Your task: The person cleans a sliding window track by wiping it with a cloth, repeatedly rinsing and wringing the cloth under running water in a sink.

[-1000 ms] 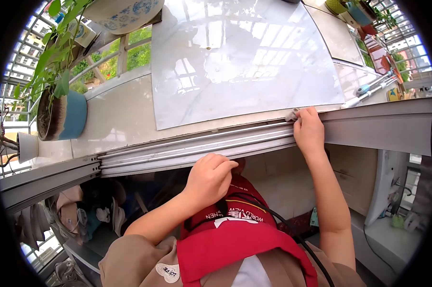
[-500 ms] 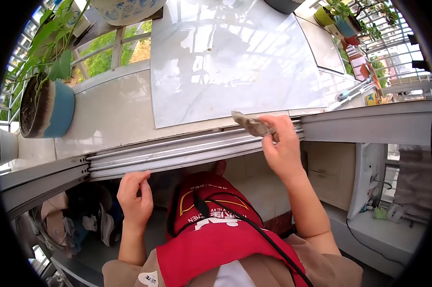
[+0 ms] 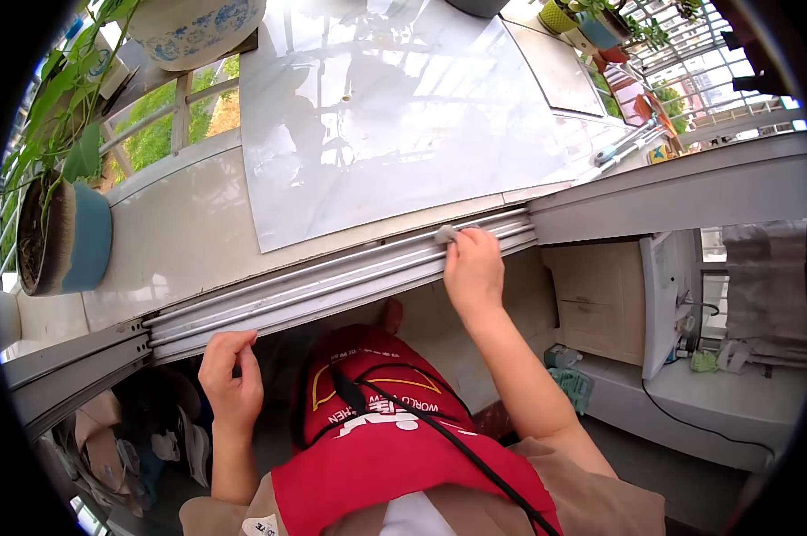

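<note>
Pinched in the fingers of my right hand (image 3: pixel 476 272) is a small grey-brown rag (image 3: pixel 445 234), bunched up and mostly hidden by the fingers. The rag is pressed at the rails of the metal sliding-window track (image 3: pixel 332 277), toward the track's right end. My left hand (image 3: pixel 231 375) is loosely curled with nothing in it, its fingertips right at the track's near edge on the left side. Beyond the track lies a glossy white marble-look slab (image 3: pixel 403 134) on the tiled ledge (image 3: pixel 175 223).
A blue-and-brown plant pot (image 3: pixel 86 237) stands on the ledge at left, with a blue-patterned white pot (image 3: pixel 198 36) farther back. Window frames (image 3: pixel 671 188) flank the track. A cabinet (image 3: pixel 600 295) is at right, and bags (image 3: pixel 108 438) lie below left.
My right hand has come down and left, bringing the rag from above the ledge edge onto the track rails. My left hand stays by the track's near edge. The view has shifted slightly.
</note>
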`<state>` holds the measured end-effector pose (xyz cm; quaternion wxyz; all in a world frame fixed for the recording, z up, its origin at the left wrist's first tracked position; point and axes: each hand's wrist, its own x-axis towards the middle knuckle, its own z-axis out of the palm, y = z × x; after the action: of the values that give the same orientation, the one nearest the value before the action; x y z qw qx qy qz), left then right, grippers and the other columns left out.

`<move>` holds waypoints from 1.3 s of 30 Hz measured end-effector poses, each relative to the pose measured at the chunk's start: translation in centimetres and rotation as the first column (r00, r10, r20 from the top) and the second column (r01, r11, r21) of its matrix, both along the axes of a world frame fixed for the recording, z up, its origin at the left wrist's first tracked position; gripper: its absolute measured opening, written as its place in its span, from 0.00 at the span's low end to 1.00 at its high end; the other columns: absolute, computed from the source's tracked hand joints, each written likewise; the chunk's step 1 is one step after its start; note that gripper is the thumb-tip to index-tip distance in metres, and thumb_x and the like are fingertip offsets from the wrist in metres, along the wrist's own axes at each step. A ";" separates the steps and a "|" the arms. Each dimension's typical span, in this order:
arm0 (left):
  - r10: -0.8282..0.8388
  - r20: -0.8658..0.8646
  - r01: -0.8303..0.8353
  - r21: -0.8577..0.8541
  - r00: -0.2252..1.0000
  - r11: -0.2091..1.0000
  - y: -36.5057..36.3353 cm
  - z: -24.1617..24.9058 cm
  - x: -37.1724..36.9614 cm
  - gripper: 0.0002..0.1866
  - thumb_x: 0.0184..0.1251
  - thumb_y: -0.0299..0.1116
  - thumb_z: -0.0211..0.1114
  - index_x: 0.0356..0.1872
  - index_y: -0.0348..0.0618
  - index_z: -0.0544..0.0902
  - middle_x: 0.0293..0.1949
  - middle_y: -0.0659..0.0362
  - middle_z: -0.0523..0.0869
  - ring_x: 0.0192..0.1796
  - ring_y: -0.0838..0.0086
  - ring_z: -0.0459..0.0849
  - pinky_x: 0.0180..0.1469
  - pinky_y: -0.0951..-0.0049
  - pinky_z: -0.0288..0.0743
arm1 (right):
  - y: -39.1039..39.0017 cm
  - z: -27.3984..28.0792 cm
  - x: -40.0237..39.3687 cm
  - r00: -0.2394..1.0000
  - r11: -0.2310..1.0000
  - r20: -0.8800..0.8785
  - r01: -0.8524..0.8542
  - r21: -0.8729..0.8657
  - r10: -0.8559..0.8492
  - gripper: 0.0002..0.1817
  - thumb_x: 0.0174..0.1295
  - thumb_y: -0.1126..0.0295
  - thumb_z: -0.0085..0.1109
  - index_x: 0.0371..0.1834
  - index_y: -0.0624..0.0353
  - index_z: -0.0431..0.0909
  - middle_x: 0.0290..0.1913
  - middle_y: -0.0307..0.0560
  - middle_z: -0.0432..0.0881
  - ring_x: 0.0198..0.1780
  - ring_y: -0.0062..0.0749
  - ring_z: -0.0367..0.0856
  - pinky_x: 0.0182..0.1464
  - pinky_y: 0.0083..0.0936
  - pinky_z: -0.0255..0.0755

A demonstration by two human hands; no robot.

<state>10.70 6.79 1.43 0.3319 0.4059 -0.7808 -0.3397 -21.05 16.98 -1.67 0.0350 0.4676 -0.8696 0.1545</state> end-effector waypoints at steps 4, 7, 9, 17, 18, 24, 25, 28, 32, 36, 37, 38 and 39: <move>-0.026 -0.018 0.025 -0.015 1.000 1.000 -0.1 0.6 -0.3 0.10 0.56 0.12 0.57 0.36 0.34 0.82 0.31 0.52 0.82 0.34 0.66 0.82 0.39 0.74 0.75 | -1.3 1.2 6.7 0.941 0.939 0.054 -0.328 -0.102 0.335 0.11 0.55 0.73 0.61 0.41 0.61 0.82 0.48 0.46 0.78 0.55 0.46 0.74 0.58 0.36 0.70; -0.015 0.000 0.015 -0.032 1.000 0.999 -0.4 1.1 0.3 0.10 0.56 0.13 0.57 0.36 0.34 0.82 0.31 0.52 0.81 0.34 0.67 0.81 0.38 0.75 0.74 | 0.3 2.6 -0.4 0.956 0.965 -0.162 -0.226 0.130 0.245 0.08 0.56 0.71 0.60 0.37 0.59 0.83 0.46 0.44 0.77 0.52 0.42 0.73 0.55 0.39 0.68; 0.046 0.013 -0.046 -0.028 0.999 0.999 -0.1 0.9 1.4 0.10 0.57 0.13 0.56 0.36 0.34 0.82 0.31 0.53 0.81 0.33 0.68 0.80 0.38 0.75 0.74 | 2.1 2.0 -7.0 0.948 0.962 -0.282 -0.072 0.263 0.149 0.07 0.57 0.71 0.57 0.35 0.57 0.83 0.44 0.44 0.76 0.49 0.40 0.73 0.50 0.39 0.68; 0.161 0.054 -0.163 0.019 0.985 0.987 1.8 0.0 3.5 0.10 0.58 0.13 0.55 0.37 0.34 0.81 0.30 0.54 0.80 0.34 0.69 0.80 0.39 0.75 0.73 | 3.1 2.8 -8.9 0.975 0.972 0.047 -0.221 0.078 0.218 0.04 0.55 0.78 0.55 0.33 0.61 0.79 0.39 0.47 0.78 0.42 0.48 0.76 0.44 0.38 0.74; 0.168 0.052 -0.169 0.027 0.984 0.985 1.9 0.2 3.4 0.10 0.58 0.13 0.55 0.37 0.34 0.81 0.30 0.54 0.80 0.34 0.69 0.80 0.39 0.75 0.73 | 3.0 3.6 -7.2 0.924 0.957 0.258 -0.290 -0.013 0.283 0.05 0.54 0.79 0.55 0.33 0.60 0.79 0.37 0.47 0.77 0.41 0.47 0.76 0.43 0.37 0.74; 0.181 0.045 -0.182 0.019 0.982 0.983 2.0 0.7 3.4 0.10 0.57 0.13 0.55 0.37 0.34 0.81 0.31 0.54 0.80 0.34 0.69 0.80 0.39 0.75 0.73 | 5.3 2.9 -9.5 0.976 0.965 -0.096 -0.177 0.195 0.198 0.03 0.51 0.80 0.56 0.29 0.62 0.77 0.35 0.48 0.77 0.39 0.47 0.76 0.41 0.39 0.73; 0.183 0.047 -0.185 0.024 0.982 0.983 2.0 0.7 3.3 0.10 0.57 0.13 0.55 0.37 0.34 0.81 0.31 0.54 0.80 0.34 0.69 0.80 0.39 0.75 0.73 | 5.1 2.3 -8.5 0.974 0.972 -0.087 -0.197 0.126 0.209 0.04 0.51 0.80 0.55 0.30 0.62 0.77 0.35 0.48 0.78 0.39 0.48 0.77 0.41 0.39 0.73; 0.167 0.047 -0.168 0.027 0.985 0.985 2.1 0.4 2.8 0.10 0.57 0.13 0.55 0.37 0.34 0.81 0.31 0.54 0.80 0.34 0.69 0.80 0.39 0.75 0.73 | 1.9 1.9 -0.3 0.934 0.938 0.088 -0.340 -0.072 0.346 0.07 0.50 0.78 0.57 0.33 0.59 0.79 0.35 0.47 0.78 0.38 0.47 0.77 0.40 0.37 0.73; 0.100 0.043 -0.101 0.028 0.994 0.994 1.7 1.1 1.3 0.10 0.57 0.13 0.55 0.37 0.34 0.81 0.31 0.54 0.80 0.34 0.69 0.80 0.39 0.75 0.73 | -2.6 1.2 9.4 0.783 0.807 0.199 -0.562 -0.182 0.590 0.06 0.49 0.77 0.59 0.31 0.59 0.77 0.35 0.46 0.76 0.39 0.42 0.76 0.42 0.35 0.73; 0.060 0.054 -0.060 -0.003 0.997 0.998 1.1 1.7 1.9 0.10 0.58 0.13 0.55 0.37 0.34 0.81 0.30 0.55 0.80 0.34 0.70 0.79 0.39 0.76 0.73 | 1.4 1.6 -1.3 0.898 0.907 0.129 -0.411 -0.094 0.421 0.04 0.49 0.76 0.57 0.30 0.58 0.77 0.32 0.47 0.75 0.37 0.45 0.75 0.39 0.37 0.73; 0.095 0.065 -0.095 -0.002 0.993 0.996 1.1 1.5 2.6 0.10 0.58 0.13 0.55 0.37 0.34 0.81 0.30 0.55 0.80 0.34 0.70 0.79 0.39 0.76 0.72 | 3.1 1.6 -5.4 0.943 0.944 0.042 -0.330 -0.001 0.330 0.04 0.49 0.77 0.57 0.30 0.58 0.76 0.32 0.48 0.75 0.37 0.46 0.75 0.39 0.38 0.72; 0.110 0.068 -0.110 0.004 0.992 0.994 1.4 1.2 3.1 0.10 0.58 0.13 0.55 0.37 0.34 0.81 0.30 0.55 0.80 0.34 0.70 0.79 0.39 0.76 0.72 | 4.5 1.6 -8.6 0.974 0.974 -0.041 -0.221 0.050 0.223 0.02 0.49 0.76 0.56 0.27 0.58 0.74 0.32 0.48 0.74 0.37 0.47 0.75 0.39 0.40 0.73; 0.159 0.072 -0.162 0.027 0.985 0.986 1.8 0.9 3.6 0.09 0.59 0.14 0.55 0.37 0.34 0.81 0.30 0.55 0.80 0.34 0.70 0.79 0.39 0.76 0.72 | 4.2 1.2 -8.5 0.973 0.972 -0.032 -0.228 0.056 0.230 0.02 0.49 0.76 0.56 0.27 0.58 0.74 0.32 0.48 0.74 0.37 0.47 0.75 0.39 0.40 0.73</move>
<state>14.28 8.56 2.31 0.3240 0.4845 -0.7510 -0.3104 -29.50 21.18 -0.46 0.0215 0.5683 -0.8128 0.1261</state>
